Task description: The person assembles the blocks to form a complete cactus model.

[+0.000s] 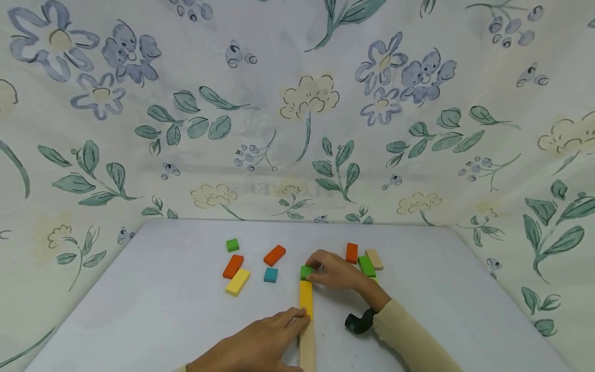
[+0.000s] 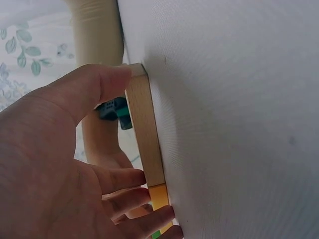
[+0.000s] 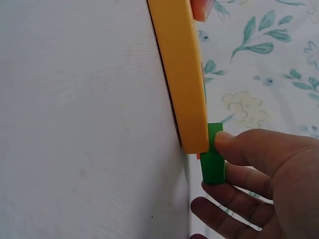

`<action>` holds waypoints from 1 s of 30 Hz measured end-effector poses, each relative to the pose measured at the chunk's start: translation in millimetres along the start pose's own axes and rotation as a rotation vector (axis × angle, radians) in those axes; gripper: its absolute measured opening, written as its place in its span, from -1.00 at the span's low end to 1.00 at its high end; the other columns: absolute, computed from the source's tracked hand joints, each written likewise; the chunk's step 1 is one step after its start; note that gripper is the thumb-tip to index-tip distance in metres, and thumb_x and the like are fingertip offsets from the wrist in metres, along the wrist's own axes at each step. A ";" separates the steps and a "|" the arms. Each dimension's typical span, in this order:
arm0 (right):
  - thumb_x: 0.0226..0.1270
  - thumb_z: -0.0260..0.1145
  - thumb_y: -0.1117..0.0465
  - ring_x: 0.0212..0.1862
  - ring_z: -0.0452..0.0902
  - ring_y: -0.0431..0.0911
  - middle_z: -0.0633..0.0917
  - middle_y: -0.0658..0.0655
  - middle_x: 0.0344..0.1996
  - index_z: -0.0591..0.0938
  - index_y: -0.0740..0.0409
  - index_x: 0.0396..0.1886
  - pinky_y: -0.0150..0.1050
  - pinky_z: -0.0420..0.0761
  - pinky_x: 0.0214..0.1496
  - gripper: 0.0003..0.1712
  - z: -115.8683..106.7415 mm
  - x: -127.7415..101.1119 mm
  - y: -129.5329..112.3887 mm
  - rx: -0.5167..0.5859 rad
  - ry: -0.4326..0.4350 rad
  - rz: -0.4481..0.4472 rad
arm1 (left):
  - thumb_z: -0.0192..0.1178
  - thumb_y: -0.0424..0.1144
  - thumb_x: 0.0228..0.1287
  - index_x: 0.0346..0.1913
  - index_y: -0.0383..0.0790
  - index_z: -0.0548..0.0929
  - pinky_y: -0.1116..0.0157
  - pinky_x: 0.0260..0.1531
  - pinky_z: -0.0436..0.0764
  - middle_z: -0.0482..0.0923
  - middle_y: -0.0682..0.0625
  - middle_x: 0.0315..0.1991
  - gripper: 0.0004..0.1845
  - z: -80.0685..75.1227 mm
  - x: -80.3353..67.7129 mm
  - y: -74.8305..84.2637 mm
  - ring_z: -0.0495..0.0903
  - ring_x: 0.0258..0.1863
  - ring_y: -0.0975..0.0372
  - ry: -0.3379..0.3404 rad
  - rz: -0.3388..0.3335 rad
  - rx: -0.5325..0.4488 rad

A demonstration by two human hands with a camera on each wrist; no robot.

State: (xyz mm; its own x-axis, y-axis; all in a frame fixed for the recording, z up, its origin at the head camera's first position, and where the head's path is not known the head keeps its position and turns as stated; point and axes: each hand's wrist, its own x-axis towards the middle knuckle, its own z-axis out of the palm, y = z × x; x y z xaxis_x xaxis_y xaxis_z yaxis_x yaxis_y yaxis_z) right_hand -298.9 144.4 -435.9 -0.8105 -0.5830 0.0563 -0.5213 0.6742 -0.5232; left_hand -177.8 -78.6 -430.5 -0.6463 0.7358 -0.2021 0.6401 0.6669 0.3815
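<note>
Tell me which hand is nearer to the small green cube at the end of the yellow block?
Right. The right hand pinches the green cube at the yellow block's far end; the left hand rests against the block line nearer the person, apart from the cube.

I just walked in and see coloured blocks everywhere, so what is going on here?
A person is lining up wooden blocks on a white table. The right hand pinches a small green cube at the far end of a long yellow block. The left hand rests against that yellow block and a long plain wooden block nearer the person.

Left hand [image 1: 253, 345] flat, fingers extended, right hand [image 1: 337, 272] forward, fingers pinching.
</note>
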 end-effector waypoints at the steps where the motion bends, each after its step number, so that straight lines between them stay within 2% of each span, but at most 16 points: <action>1: 0.19 0.32 0.02 -0.13 0.49 -0.23 0.57 -0.14 -0.19 0.56 -0.01 -0.09 -0.39 0.56 -0.02 -0.68 0.4 -0.4 0.0 -0.001 0.001 -0.003 | 0.07 0.53 -0.17 0.37 0.13 0.19 0.18 0.02 0.59 0.12 0.21 0.38 0.00 -0.2 -0.2 0.2 0.34 0.23 0.30 -0.001 -0.002 -0.004; 7: 0.19 0.32 0.01 -0.14 0.50 -0.19 0.59 -0.11 -0.20 0.57 0.03 -0.09 -0.35 0.57 -0.02 -0.67 2.5 -2.9 0.6 -0.004 0.000 -0.049 | 0.08 0.52 -0.16 0.37 0.13 0.19 0.18 0.02 0.59 0.12 0.20 0.38 0.00 0.1 -1.2 1.0 0.34 0.23 0.30 -0.002 0.007 -0.013; 16: 0.24 0.29 0.06 -0.13 0.51 -0.22 0.63 -0.11 -0.19 0.62 0.02 -0.10 -0.35 0.57 -0.01 -0.73 2.5 -0.4 4.6 -0.012 -0.012 -0.096 | 0.02 0.52 -0.09 0.38 0.05 0.19 0.21 0.01 0.59 0.15 0.15 0.37 -0.02 0.4 -1.6 -0.9 0.36 0.21 0.29 0.036 0.054 0.050; 21: 0.23 0.29 0.04 -0.15 0.49 -0.25 0.63 -0.12 -0.20 0.63 0.00 -0.10 -0.41 0.55 -0.04 -0.73 3.1 0.7 5.4 -0.025 -0.010 -0.095 | 0.03 0.51 -0.08 0.38 0.06 0.19 0.21 0.03 0.58 0.15 0.15 0.36 -0.02 -0.9 -2.8 0.3 0.35 0.22 0.29 0.037 0.053 0.056; 30: 0.23 0.28 -0.01 -0.14 0.48 -0.28 0.63 -0.12 -0.19 0.63 0.01 -0.09 -0.38 0.55 -0.01 -0.69 3.4 -0.3 5.2 -0.013 -0.010 -0.087 | 0.07 0.49 -0.07 0.37 0.05 0.21 0.23 0.05 0.57 0.17 0.15 0.36 -0.04 -3.0 -5.1 3.2 0.36 0.22 0.30 0.039 0.047 0.062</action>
State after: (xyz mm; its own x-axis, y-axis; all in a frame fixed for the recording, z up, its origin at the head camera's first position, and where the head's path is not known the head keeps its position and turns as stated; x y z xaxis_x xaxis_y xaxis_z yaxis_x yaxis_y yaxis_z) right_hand -300.5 146.5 -441.6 -0.7594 -0.6441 0.0921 -0.5929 0.6266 -0.5058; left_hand -173.8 -80.5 -425.5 -0.6298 0.7623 -0.1492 0.6940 0.6385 0.3328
